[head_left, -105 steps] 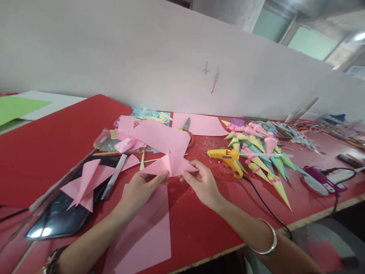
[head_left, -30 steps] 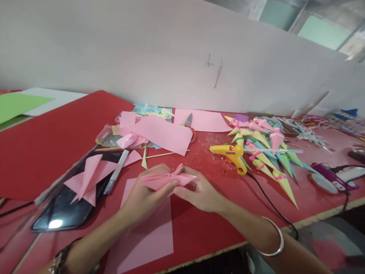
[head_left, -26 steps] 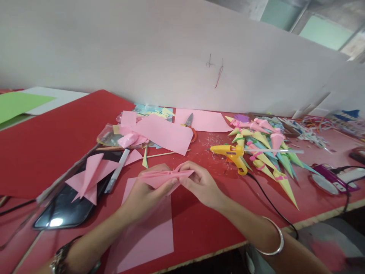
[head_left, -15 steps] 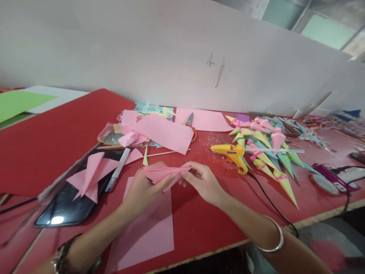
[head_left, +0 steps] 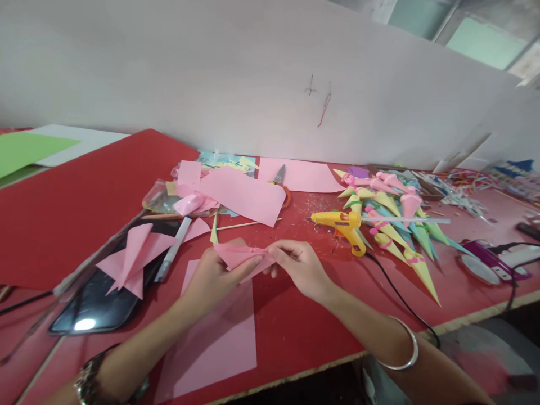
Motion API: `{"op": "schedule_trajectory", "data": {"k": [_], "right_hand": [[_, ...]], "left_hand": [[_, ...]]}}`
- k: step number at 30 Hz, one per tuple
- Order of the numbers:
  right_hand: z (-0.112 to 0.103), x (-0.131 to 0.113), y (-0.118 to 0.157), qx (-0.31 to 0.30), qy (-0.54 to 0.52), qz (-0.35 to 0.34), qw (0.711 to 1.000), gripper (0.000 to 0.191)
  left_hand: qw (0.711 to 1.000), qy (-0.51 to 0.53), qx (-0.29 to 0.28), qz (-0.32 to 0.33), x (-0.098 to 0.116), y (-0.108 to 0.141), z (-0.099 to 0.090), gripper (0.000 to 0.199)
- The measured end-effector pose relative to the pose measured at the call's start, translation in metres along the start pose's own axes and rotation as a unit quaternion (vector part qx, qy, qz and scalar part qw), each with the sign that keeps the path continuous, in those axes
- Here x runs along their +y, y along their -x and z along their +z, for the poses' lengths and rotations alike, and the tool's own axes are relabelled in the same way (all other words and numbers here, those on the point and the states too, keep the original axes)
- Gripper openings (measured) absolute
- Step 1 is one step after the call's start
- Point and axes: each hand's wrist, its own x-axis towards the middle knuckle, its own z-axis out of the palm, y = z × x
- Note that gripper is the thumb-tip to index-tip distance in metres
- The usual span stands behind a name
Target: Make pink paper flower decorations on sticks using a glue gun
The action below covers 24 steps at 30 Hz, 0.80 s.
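Observation:
A piece of pink paper (head_left: pixel 236 256), curled over on itself, is held up between both hands above the red table. My left hand (head_left: pixel 215 275) grips its left part, thumb along the near face and fingers behind. At its right end, my right hand (head_left: pixel 299 267) pinches the paper between thumb and fingers. Below my left forearm lies a flat pink sheet (head_left: pixel 228 326). To the left, pink paper pieces (head_left: pixel 135 259) rest on a dark glossy phone-like slab (head_left: pixel 101 306), beside a marker (head_left: pixel 172 250).
A yellow glue gun (head_left: pixel 341 225) with a clear stick lies right of my hands, its cord hanging over the table edge. Behind it are piled paper cones (head_left: pixel 392 225). Orange-handled scissors (head_left: pixel 287 197) and cut pink paper (head_left: pixel 248 194) lie at the back. A purple device (head_left: pixel 489 261) sits far right.
My right hand has moved slightly left along the paper, covering more of its right tip. The left hand keeps its grip. The whole view has shifted very slightly.

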Motion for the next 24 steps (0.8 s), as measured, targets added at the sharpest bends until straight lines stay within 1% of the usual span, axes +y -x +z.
{"op": "schedule_trajectory", "data": {"k": [4, 8, 12, 15, 17, 19, 21, 24], "right_hand": [[0.001, 0.0004, 0.0012, 0.001, 0.005, 0.001, 1.0, 0.035], [0.0018, 0.0013, 0.0037, -0.007, 0.035, -0.002, 0.999, 0.028], [0.0021, 0.0019, 0.0056, -0.018, 0.07, -0.01, 0.997, 0.017], [0.0025, 0.0013, 0.0058, -0.042, 0.069, 0.007, 0.997, 0.019], [0.003, 0.0006, 0.0058, -0.047, 0.072, 0.016, 0.996, 0.019], [0.0034, 0.0, 0.0056, -0.028, 0.069, 0.02, 0.997, 0.02], [0.0034, -0.0005, 0.0049, 0.002, 0.058, 0.023, 0.998, 0.021], [0.002, -0.0002, 0.003, 0.024, 0.051, 0.025, 0.998, 0.021]], "left_hand": [[1.0, 0.016, 0.005, -0.019, -0.0014, -0.0006, 0.0, 0.032], [0.999, 0.033, -0.021, -0.011, 0.0006, -0.0015, -0.0005, 0.032], [0.999, 0.015, -0.041, -0.028, 0.0005, -0.0023, 0.0, 0.033], [0.999, 0.004, -0.038, -0.031, -0.0005, -0.003, 0.0011, 0.033], [0.999, 0.004, -0.028, -0.036, -0.0007, -0.0034, 0.0016, 0.031], [0.999, 0.004, -0.008, -0.045, -0.0005, -0.0038, 0.0015, 0.03], [0.999, 0.005, -0.005, -0.044, -0.0009, -0.0044, 0.0006, 0.033], [0.999, 0.009, -0.041, -0.032, -0.0035, -0.0053, -0.0013, 0.037]]}}
